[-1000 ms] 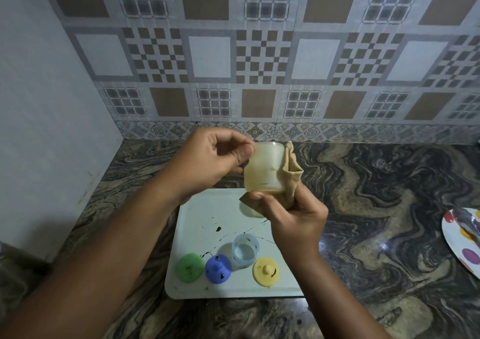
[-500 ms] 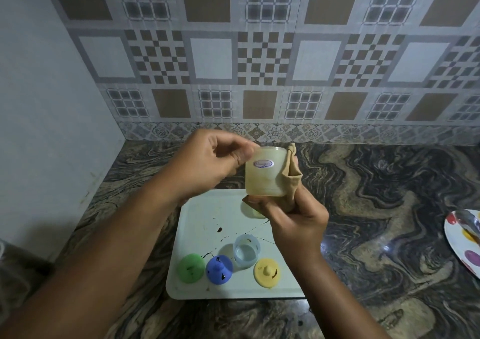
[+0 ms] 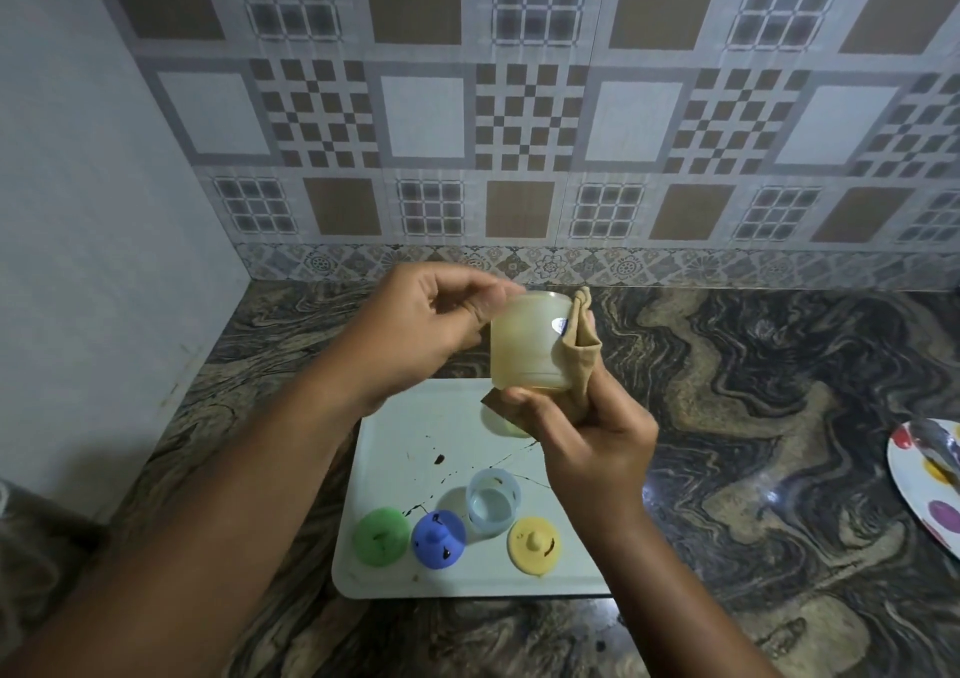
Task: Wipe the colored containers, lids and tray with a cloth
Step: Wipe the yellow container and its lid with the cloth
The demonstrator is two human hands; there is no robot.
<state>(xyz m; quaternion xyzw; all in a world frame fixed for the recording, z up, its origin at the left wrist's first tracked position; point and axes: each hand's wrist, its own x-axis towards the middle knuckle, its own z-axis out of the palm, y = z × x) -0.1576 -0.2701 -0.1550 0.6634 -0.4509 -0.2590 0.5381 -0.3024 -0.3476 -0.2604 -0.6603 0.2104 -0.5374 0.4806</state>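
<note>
Above the white tray's far edge, the left hand is pinching the rim of the pale yellow container, and the right hand is gripping the tan cloth against its right side and base. Along the tray's near edge, the green lid, blue lid, small blue container and yellow lid are sitting dark-speckled. Like the splattered tray, they are probably awaiting wiping.

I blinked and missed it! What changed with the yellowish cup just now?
The yellowish container was turned: its sticker came into view, then slid right toward the cloth. The left hand still grips its rim; the right hand still holds the cloth against it. The tray and lids stayed put.
</note>
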